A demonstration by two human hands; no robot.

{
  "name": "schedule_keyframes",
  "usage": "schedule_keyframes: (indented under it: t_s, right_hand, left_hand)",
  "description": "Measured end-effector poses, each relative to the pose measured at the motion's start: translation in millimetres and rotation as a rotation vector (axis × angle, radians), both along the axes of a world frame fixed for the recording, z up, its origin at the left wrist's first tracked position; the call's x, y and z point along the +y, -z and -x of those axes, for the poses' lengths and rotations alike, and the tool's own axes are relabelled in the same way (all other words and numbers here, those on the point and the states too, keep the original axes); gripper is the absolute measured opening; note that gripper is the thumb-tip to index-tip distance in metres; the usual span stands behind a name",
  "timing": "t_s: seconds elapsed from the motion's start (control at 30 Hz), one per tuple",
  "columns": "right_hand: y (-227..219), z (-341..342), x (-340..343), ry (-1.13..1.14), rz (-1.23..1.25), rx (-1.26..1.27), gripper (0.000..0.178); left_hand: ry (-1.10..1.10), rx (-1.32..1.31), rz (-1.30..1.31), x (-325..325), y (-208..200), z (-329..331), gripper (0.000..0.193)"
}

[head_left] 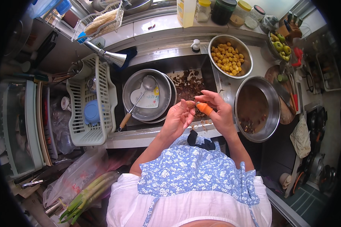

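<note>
My left hand [174,118] pinches a small brown chestnut [191,103] between thumb and fingertips above the sink. My right hand [222,115] meets it from the other side, fingers curled in. An orange finger cover [204,109] sits on my right thumb, its tip against the chestnut; whether it carries a blade I cannot tell. Beneath my hands, dark brown shell scraps [188,81] litter the sink bottom. Peeled yellow chestnuts [227,58] fill much of a steel bowl [211,44] behind the right hand. A larger steel basin [277,113] on the right holds murky brown water with dark bits.
Stacked steel pans [129,81] with a ladle [149,82] and a heart-shaped dish stand in the sink's left part. Further left is a white dish rack [110,109]. A bowl of green fruit [279,46], a round board [271,75] with tools, and jars [223,11] line the counter.
</note>
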State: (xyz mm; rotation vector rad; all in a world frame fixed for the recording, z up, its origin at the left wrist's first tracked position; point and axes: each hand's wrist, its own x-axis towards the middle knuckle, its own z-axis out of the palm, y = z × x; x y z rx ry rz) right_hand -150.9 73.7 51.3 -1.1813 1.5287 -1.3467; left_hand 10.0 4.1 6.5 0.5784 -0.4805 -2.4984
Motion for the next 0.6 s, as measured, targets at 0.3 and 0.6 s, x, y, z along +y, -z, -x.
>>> schedule_keyframes:
  t_s: [0.3, 0.6]
  right_hand:
    - [5, -7, 0, -0.022, 0.166, 0.303, 0.036]
    - [6, -9, 5, 0.003, -0.006, 0.037, 0.035]
  left_hand:
    - [-0.057, -0.217, 0.248, 5, -2, 6, 0.033]
    - [-0.002, -0.161, 0.184, 2, 0, 2, 0.026]
